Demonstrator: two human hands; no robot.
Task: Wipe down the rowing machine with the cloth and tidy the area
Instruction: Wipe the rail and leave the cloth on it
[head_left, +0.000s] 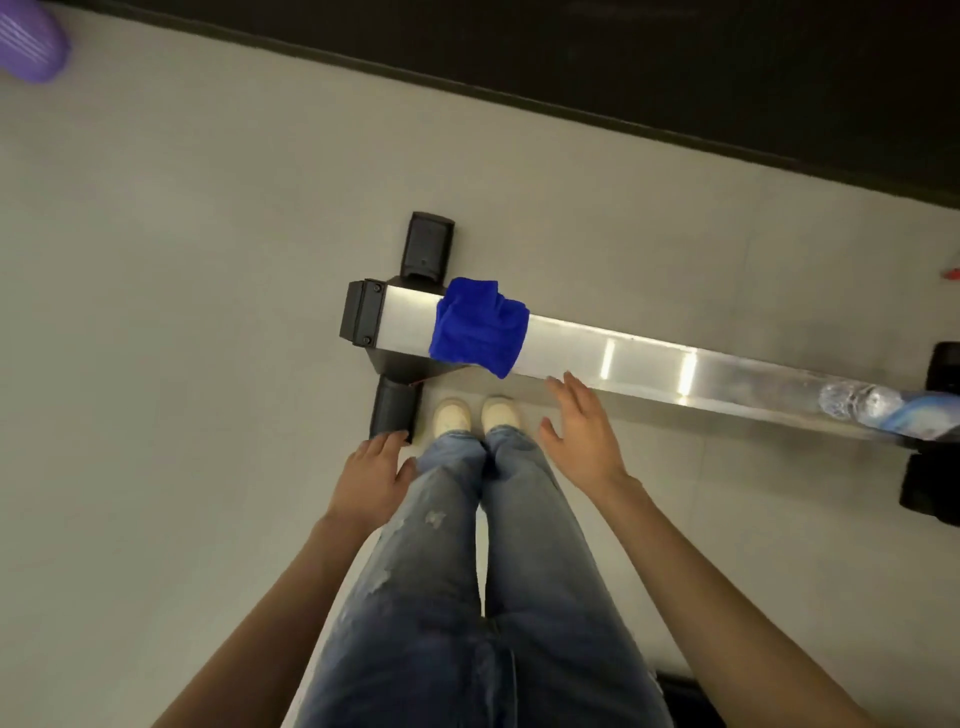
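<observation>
Grey floor (182, 260): cloth (478, 327) drapes rail (649, 358), beyond empty, spread left grip (371, 478) and right grip (584, 441).

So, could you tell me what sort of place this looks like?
Probably a gym: a long silver metal rowing-machine rail on black feet, and a ridged purple item, perhaps exercise gear.

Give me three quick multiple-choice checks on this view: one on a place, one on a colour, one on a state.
1. Where is the cloth?
A. on the floor
B. draped over the rail
C. in a hand

2. What colour is the cloth?
A. blue
B. white
C. red

3. What do the left hand and right hand hold?
A. the cloth
B. a brush
C. nothing

Answers:
1 B, it lies across the silver rail.
2 A, it is plainly blue.
3 C, both hands are open and bare.
</observation>
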